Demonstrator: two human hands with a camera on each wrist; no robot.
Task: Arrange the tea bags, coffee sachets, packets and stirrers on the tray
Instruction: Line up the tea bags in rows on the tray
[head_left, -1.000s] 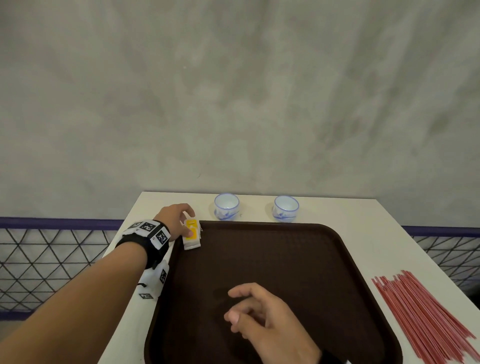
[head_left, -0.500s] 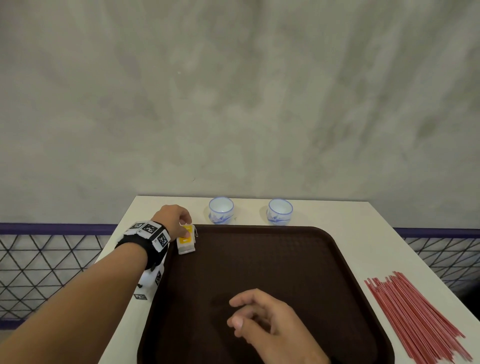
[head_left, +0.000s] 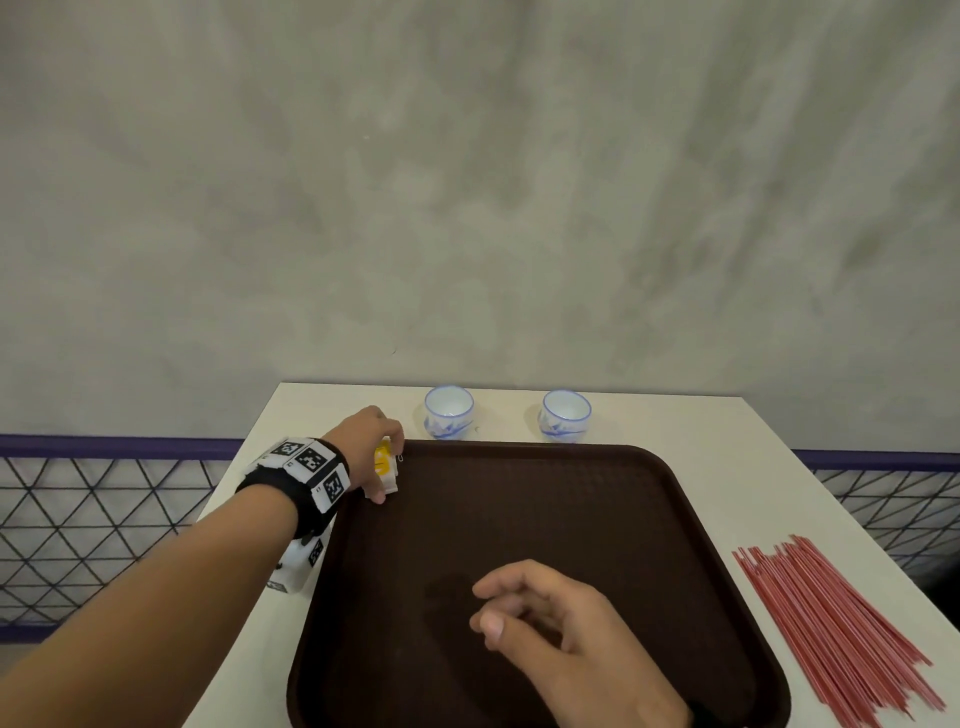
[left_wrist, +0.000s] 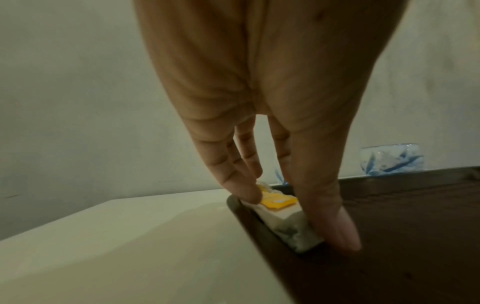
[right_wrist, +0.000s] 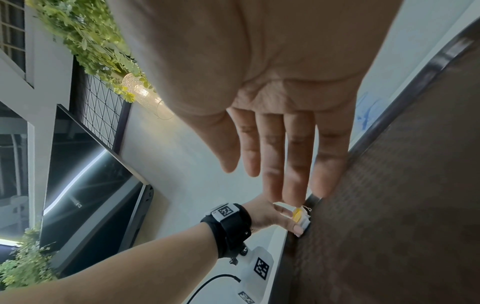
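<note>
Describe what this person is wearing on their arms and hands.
Both forearms are bare, with no sleeves or gloves. The left wrist carries a wide black strap set with white square tiles printed with black coded markers. Under it hangs a white box with the same markers and a thin black cable. Only a dark strap edge shows at the right wrist.

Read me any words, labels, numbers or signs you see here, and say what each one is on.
No readable text anywhere.
Yellow tag on the white tea bag stack: print too blurred to read.
Black wrist strap on the left arm: black-and-white square code markers only, no letters or numbers.
</note>
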